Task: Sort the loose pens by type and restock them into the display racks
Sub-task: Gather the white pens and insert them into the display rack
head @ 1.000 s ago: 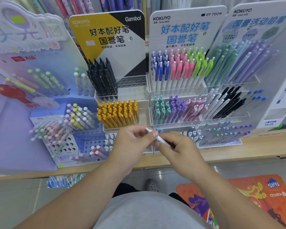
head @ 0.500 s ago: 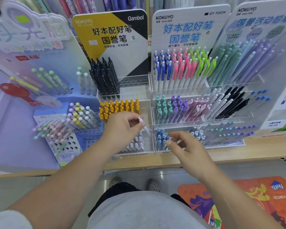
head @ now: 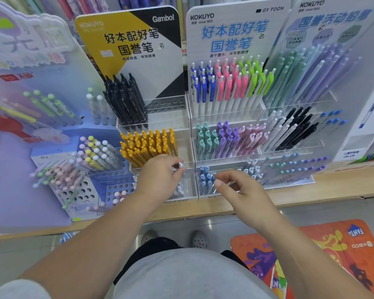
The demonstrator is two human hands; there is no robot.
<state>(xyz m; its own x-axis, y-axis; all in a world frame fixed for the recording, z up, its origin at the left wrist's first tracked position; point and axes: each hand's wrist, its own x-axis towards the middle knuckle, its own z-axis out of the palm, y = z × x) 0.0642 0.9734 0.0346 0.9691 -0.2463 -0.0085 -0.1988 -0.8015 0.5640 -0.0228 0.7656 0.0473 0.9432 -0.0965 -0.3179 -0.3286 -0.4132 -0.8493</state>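
Head view: left hand (head: 160, 175) pinches a white pen (head: 181, 165) over the rack (head: 177, 200) at the shelf (head: 289, 192) front edge. Right hand (head: 244, 190) slack, empty. Racks judged mostly full; this pen not yet seated.

The left arm (head: 91, 240) and right arm (head: 307, 251), both bare, reach forward and inward. The left hand (head: 160, 176) is knuckles-up, thumb and fingertips pinching the top of a white pen (head: 180, 165). The right hand (head: 243, 190) hovers near it, its fingers loosely curled and holding nothing.
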